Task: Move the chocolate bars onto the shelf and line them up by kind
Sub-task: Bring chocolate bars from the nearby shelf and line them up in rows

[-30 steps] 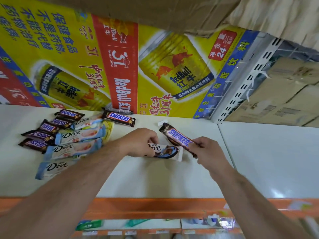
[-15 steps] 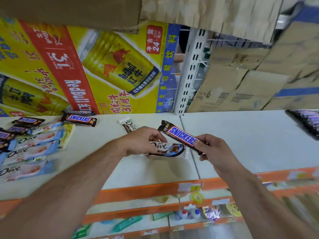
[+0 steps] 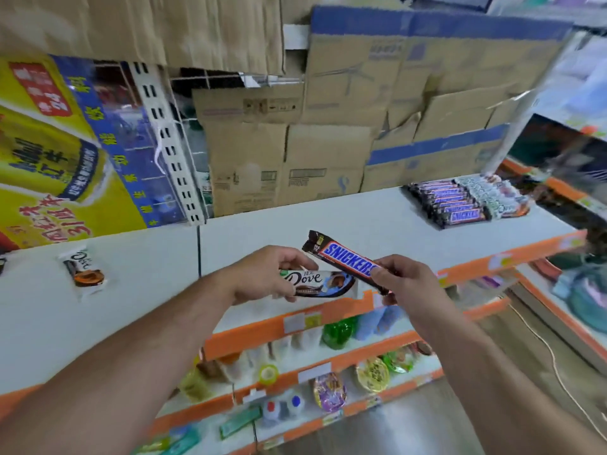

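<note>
Moved: both hands and their bars have shifted rightward in the last second, from left of the slotted upright point(image 3: 170, 146) to right of it; the loose pile of bars has gone from view and two neat rows have come in
Left hand point(image 3: 266, 274): fingers curled round one end of a Dove bar point(image 3: 315, 283), held level, right of the upright and forward of it, over the front edge of the white shelf point(image 3: 361, 211)
Right hand point(image 3: 407, 284): thumb and fingertips pinch the lower end of a Snickers bar point(image 3: 345, 259), which slants up toward the upright, its far end just above the Dove bar
Rows: Snickers row point(image 3: 450, 201) lies far right of the upright on the shelf, with the Dove row point(image 3: 492, 195) touching its far side
Stray: a loose Dove bar point(image 3: 84, 270) lies on the shelf left of the upright
Containers: cardboard cartons point(image 3: 289, 165) are stacked right of the upright, behind the shelf; their contents cannot be seen
Writing: "SNICKERS" in blue on white, "Dove" in brown script; the yellow poster point(image 3: 49, 152) left of the upright shows a can and Chinese characters, plus "24"
Below: lower shelves point(image 3: 328, 356) with orange edges hold blurred packaged goods
</note>
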